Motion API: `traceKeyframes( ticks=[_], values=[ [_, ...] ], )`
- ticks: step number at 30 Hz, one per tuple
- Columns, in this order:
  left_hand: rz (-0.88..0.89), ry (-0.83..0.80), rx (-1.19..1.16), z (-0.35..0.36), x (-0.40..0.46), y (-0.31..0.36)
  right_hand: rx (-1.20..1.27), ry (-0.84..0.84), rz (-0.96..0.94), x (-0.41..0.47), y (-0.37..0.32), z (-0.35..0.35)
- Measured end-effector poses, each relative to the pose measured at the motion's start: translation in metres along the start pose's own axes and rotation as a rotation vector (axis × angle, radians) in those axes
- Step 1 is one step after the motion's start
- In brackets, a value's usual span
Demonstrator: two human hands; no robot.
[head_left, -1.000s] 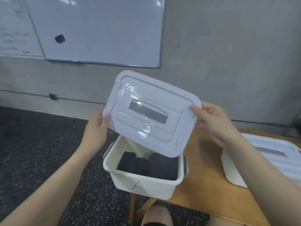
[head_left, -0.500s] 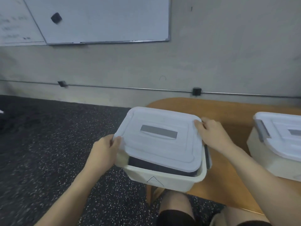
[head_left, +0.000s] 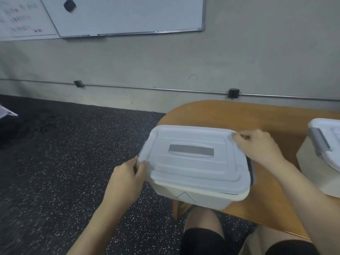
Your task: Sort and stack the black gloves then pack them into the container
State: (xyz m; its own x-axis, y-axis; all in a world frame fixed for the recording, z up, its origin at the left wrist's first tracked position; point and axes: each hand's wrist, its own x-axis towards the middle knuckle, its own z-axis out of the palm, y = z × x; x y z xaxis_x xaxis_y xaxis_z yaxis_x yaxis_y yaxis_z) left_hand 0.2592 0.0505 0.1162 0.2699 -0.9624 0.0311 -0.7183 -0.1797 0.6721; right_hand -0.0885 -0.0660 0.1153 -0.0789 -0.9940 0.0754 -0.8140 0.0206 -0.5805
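Note:
A white plastic container (head_left: 200, 197) with a triangle drawn on its front wall sits at the left end of the wooden table (head_left: 239, 115). Its pale lid (head_left: 195, 157), with a grey handle strip in the middle, lies on top and covers the opening. My left hand (head_left: 127, 179) grips the lid's left edge. My right hand (head_left: 257, 146) holds the lid's far right corner. The black gloves are hidden under the lid.
A second white container (head_left: 320, 162) with a lid stands at the right edge of the table. Dark speckled floor lies to the left. A whiteboard (head_left: 119, 15) hangs on the grey wall behind. My knees show below the table's front edge.
The lid came down from a raised, tilted position onto the container. The black gloves seen inside earlier are now covered. Both hands stayed on the lid.

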Motion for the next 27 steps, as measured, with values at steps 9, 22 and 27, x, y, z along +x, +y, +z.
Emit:
traceKeyframes(
  ticks=[9, 22, 27],
  values=[
    [-0.126, -0.082, -0.274, 0.010, 0.001, -0.007, 0.176, -0.055, 0.046, -0.009, 0.022, 0.007],
    [-0.209, -0.208, -0.505, 0.017, 0.015, 0.022, 0.731, -0.182, 0.366, -0.112, 0.017, 0.004],
    [-0.175, -0.338, -0.528, 0.043, 0.015, 0.047, 0.691, 0.036, 0.378, -0.115, 0.035, -0.016]
  ],
)
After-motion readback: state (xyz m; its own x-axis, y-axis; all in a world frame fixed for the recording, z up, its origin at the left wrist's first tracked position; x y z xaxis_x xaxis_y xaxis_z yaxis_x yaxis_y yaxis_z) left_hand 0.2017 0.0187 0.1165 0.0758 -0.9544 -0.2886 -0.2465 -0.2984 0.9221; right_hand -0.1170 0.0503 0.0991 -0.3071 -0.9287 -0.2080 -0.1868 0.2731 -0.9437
